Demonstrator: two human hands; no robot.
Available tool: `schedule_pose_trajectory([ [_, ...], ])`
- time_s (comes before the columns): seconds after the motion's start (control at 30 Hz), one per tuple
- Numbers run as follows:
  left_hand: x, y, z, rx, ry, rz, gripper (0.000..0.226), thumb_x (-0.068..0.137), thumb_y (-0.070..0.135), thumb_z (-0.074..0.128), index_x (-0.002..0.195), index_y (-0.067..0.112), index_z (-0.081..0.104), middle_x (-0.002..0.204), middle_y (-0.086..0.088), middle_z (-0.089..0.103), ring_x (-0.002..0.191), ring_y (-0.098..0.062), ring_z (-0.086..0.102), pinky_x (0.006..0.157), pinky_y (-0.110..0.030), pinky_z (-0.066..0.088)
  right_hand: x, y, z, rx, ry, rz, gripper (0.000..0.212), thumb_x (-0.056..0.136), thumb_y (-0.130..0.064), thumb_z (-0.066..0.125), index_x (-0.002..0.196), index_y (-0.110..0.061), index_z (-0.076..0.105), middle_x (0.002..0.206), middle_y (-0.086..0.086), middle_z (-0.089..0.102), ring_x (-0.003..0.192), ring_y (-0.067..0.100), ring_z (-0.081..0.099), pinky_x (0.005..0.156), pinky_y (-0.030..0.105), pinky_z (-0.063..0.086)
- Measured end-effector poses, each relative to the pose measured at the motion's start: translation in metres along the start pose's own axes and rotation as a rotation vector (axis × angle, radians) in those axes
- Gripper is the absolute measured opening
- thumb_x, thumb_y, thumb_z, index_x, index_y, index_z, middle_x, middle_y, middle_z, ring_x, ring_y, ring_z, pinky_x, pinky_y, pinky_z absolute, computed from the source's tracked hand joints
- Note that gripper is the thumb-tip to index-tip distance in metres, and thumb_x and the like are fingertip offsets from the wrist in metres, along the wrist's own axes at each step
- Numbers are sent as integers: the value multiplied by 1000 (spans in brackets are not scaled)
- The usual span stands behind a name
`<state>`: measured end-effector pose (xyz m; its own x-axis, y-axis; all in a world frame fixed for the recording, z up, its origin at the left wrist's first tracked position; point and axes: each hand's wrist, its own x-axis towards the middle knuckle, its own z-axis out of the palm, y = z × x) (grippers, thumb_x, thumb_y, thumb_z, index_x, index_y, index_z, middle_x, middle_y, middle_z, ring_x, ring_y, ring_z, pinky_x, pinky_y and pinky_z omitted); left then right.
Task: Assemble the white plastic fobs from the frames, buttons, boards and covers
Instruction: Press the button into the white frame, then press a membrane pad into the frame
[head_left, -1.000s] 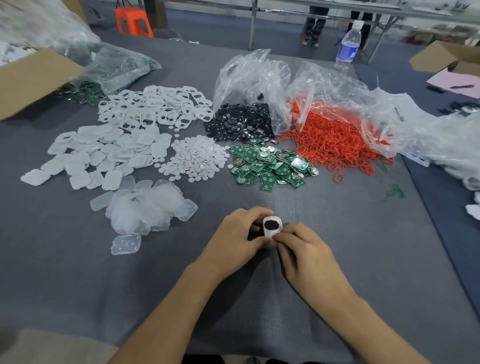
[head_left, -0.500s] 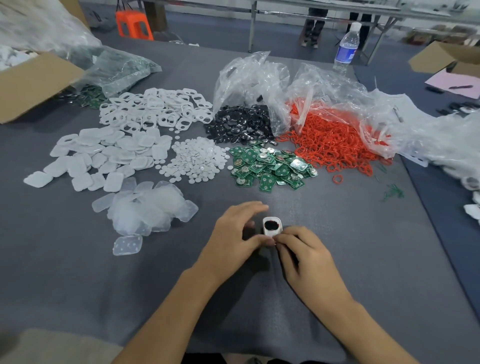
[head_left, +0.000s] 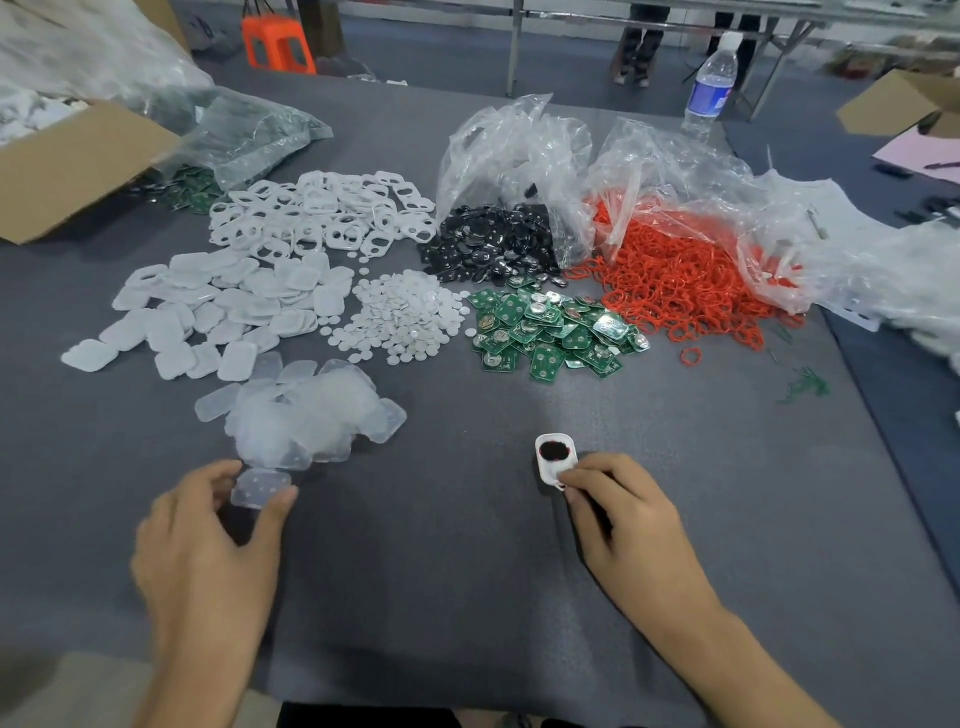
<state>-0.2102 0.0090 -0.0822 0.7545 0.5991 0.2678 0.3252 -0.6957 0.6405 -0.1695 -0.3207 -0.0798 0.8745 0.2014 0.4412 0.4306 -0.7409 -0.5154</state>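
White plastic fob frame (head_left: 549, 472), with a black round button (head_left: 553, 450) seated in it, is pinched at its near end by the right hand (head_left: 631, 525) at five o'clock on the grey table (head_left: 467, 571). A translucent plastic cover (head_left: 260, 488) at eight o'clock is gripped by its edges in the left hand (head_left: 208, 545). Both parts are judged light, thin and slippery; edge holds are advised.

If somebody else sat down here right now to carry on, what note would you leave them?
Left hand pinches one clear cover by the clear pile.
Right hand holds the white frame on the table.
Done: a black button already sits in the frame.
Green boards lie beyond, mid-table.
Left to do, it seems: fit a board and covers.
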Motion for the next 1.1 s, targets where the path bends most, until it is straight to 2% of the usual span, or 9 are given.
schedule_pose_trajectory([
  [0.17, -5, -1, -5, -193, 2, -27, 35, 91, 15, 74, 114, 34, 55, 91, 22, 66, 94, -21, 66, 96, -43, 49, 0, 0, -1, 2, 7, 6, 15, 93, -7, 66, 104, -11, 74, 108, -5, 62, 98, 12, 62, 86, 30, 53],
  [0.37, 1, -1, -8, -118, -20, 21, 32, 87, 22, 78, 113, 28, 60, 95, 11, 67, 93, -24, 63, 89, -44, 50, 0, -1, -3, -4, 3, 4, 15, 92, -5, 67, 105, -10, 74, 108, -5, 62, 97, 12, 62, 85, 29, 53],
  [0.53, 6, -3, -9, -93, -29, 6, 22, 97, 21, 68, 115, 29, 59, 86, 26, 63, 89, -23, 64, 87, -43, 49, 0, -1, -3, 11, 13, 4, 15, 91, -3, 68, 104, -9, 74, 107, -5, 62, 96, 12, 62, 85, 27, 52],
  [0.6, 6, -4, -11, -101, -10, 7, 23, 98, 23, 67, 116, 34, 58, 86, 26, 64, 86, -14, 64, 86, -40, 50, 0, -1, -3, 12, 14, 4, 15, 92, -4, 68, 104, -10, 74, 107, -5, 62, 96, 12, 62, 85, 26, 52],
  [0.7, 2, 2, -13, -226, 67, -50, 26, 98, 28, 63, 111, 50, 57, 92, 31, 68, 84, 14, 61, 89, -34, 49, 0, -1, -3, 17, 29, 7, 14, 93, -8, 66, 105, -10, 73, 106, -5, 62, 95, 11, 61, 84, 24, 51],
  [0.83, -6, 29, -12, -508, 126, -79, 28, 98, 23, 69, 109, 48, 60, 91, 20, 72, 77, 4, 65, 82, -21, 54, 2, -4, -6, 84, 87, 29, 16, 92, -8, 66, 106, -12, 73, 105, -6, 63, 92, 8, 62, 80, 19, 49],
  [0.93, -23, 66, -8, -707, -40, -24, 23, 92, 25, 74, 108, 37, 64, 90, 12, 78, 76, 7, 68, 70, -4, 49, 4, -17, -10, 211, 141, 117, 19, 90, -15, 72, 108, -21, 73, 100, -12, 65, 88, 7, 64, 78, 13, 48],
  [1.03, -47, 99, 5, -879, -307, -28, 29, 83, 24, 75, 110, 25, 66, 95, 5, 79, 87, -3, 74, 77, -9, 53, 6, -41, -11, 653, 0, 357, 29, 83, -35, 75, 112, -34, 71, 100, -9, 71, 86, 12, 69, 77, 15, 52],
  [1.1, -59, 112, 17, -947, -423, -30, 29, 85, 12, 76, 111, 22, 66, 96, -2, 79, 90, -11, 75, 78, -15, 55, 9, -48, -10, 841, -91, 450, 32, 83, -26, 78, 114, -31, 71, 97, -1, 74, 83, 12, 70, 74, 19, 53],
])
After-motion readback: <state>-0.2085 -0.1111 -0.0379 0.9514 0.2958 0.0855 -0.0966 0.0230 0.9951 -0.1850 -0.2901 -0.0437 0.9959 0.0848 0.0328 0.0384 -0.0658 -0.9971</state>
